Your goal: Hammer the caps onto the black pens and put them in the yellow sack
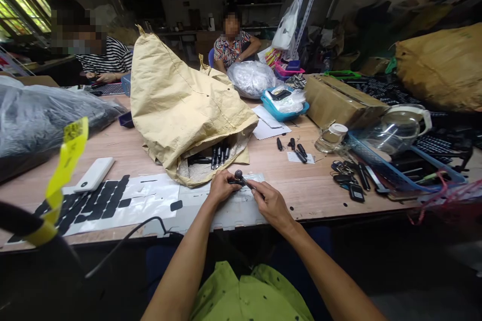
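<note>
Above a grey mat [241, 213] at the table's front edge, both hands meet at a small dark part with a round knob [238, 174]. The fingers of my left hand [222, 188] are closed on its left end. My right hand [269, 204] pinches a short dark stem joined to or touching it; whether this is one piece or two, I cannot tell. Just beyond lies a large tan paper sack [188, 105], its mouth facing me, with several black handle-like pieces [218, 156] inside. A sheet of black stickers [109, 198] lies to the left.
Loose black pieces [301, 150], keys [356, 190] and a blue basket [399, 170] with a glass jug lie to the right, near a lidded jar [331, 138] and cardboard box [342, 100]. A white power bank [94, 174] sits left. Two people sit across the table.
</note>
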